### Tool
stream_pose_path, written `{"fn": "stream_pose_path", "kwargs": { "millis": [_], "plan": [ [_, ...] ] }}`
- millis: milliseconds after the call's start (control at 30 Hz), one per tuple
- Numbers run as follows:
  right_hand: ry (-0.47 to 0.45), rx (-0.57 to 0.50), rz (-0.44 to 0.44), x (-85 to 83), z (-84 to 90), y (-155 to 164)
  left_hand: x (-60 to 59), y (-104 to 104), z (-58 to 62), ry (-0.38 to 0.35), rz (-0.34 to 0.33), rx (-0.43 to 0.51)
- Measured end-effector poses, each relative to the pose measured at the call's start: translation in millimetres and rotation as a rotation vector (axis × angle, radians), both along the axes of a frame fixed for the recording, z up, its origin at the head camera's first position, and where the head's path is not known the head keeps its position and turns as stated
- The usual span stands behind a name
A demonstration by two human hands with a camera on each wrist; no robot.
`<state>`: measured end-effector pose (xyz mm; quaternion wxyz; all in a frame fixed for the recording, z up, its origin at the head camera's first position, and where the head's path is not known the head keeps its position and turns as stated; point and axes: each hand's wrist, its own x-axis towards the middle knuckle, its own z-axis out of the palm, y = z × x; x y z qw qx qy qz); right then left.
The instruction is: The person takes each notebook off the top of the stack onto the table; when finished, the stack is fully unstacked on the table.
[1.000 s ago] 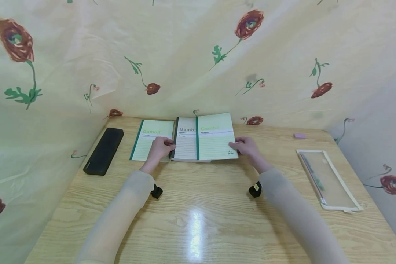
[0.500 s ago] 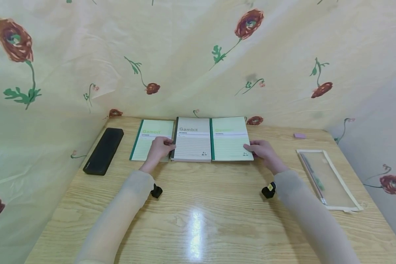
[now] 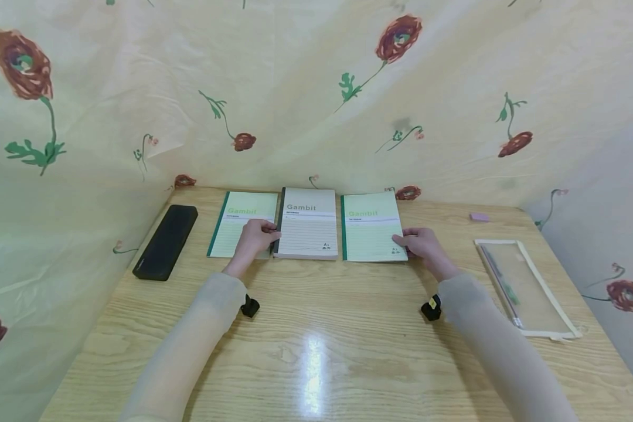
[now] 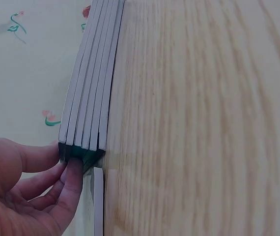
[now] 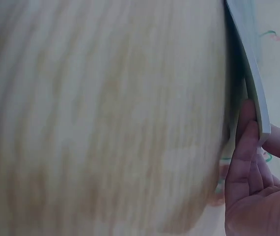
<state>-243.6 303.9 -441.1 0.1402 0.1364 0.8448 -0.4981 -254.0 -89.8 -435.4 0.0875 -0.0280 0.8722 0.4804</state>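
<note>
My right hand (image 3: 424, 243) pinches a green-spined "Gambit" notebook (image 3: 371, 228) by its right edge, thumb on the cover and fingers underneath. In the right wrist view this notebook (image 5: 258, 93) has its held corner raised off the wood. To its left sits a stack of several notebooks (image 3: 308, 228), topped by a grey cover with a dark spine. My left hand (image 3: 254, 239) holds the stack's left side; in the left wrist view the thumb is at the top edge and the fingers (image 4: 73, 182) press the spines. Another green-spined notebook (image 3: 232, 231) lies flat, partly under my left hand.
At the table's left is a black case (image 3: 166, 243). On the right lie a clear zip pouch (image 3: 548, 293) with a pencil and other items inside, and a pink eraser (image 3: 479, 217). A flower-patterned cloth (image 3: 306, 88) hangs behind the table (image 3: 274, 351).
My right hand has drawn the green notebook rightward off the top of the stack, leaving a narrow gap and exposing the grey cover. My left hand has stayed in place.
</note>
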Motion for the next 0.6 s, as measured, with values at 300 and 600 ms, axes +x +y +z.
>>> {"fn": "stream_pose_path", "kwargs": {
  "millis": [300, 600],
  "plan": [
    [0.088, 0.096, -0.01, 4.4, 1.6, -9, -1.6, -1, -2.4, 0.005, -0.006, -0.002],
    [0.197, 0.309, 0.043, 7.4, 3.5, -13, -1.3, -1, -2.4, -0.002, -0.005, 0.004]
  ]
}}
